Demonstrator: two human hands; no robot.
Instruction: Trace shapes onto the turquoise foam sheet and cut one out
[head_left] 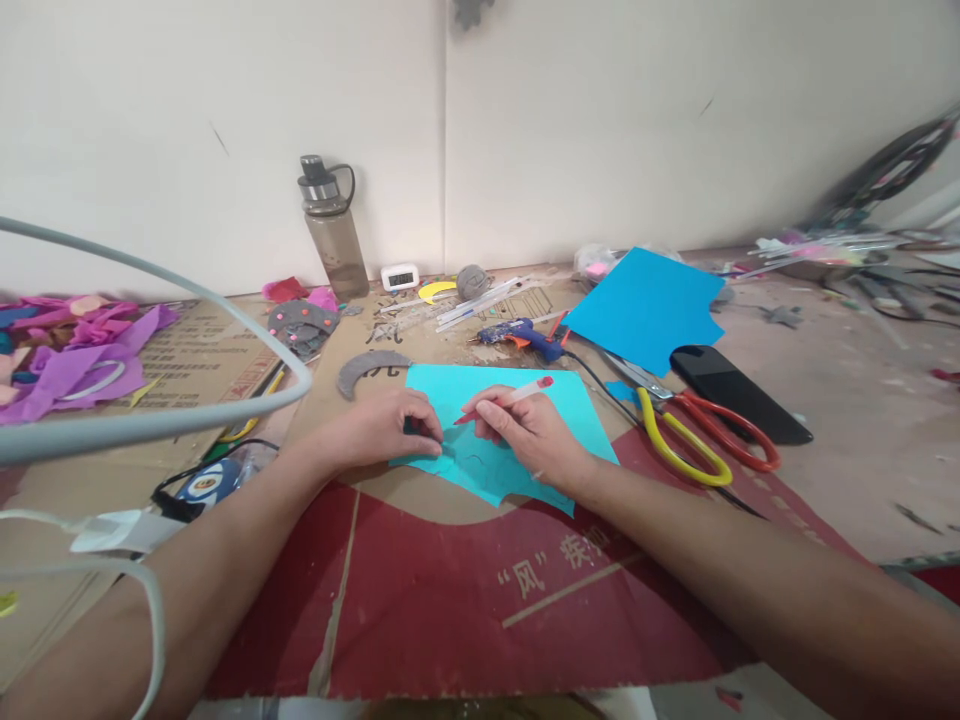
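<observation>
Nearby: scissors (660, 392), glue gun (521, 333); right fingers (495, 414) grip pen (531, 389); left fingers (426, 412) on turquoise sheet (480, 466), hold unclear.

Soft, diffuse light casts faint shadows (the edges look stretched, blurry).

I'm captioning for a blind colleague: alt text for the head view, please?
A person's right hand holds a red pen over a turquoise sheet; the left hand rests on its edge. Scissors and a smartphone lie right, a glue gun behind.
</observation>
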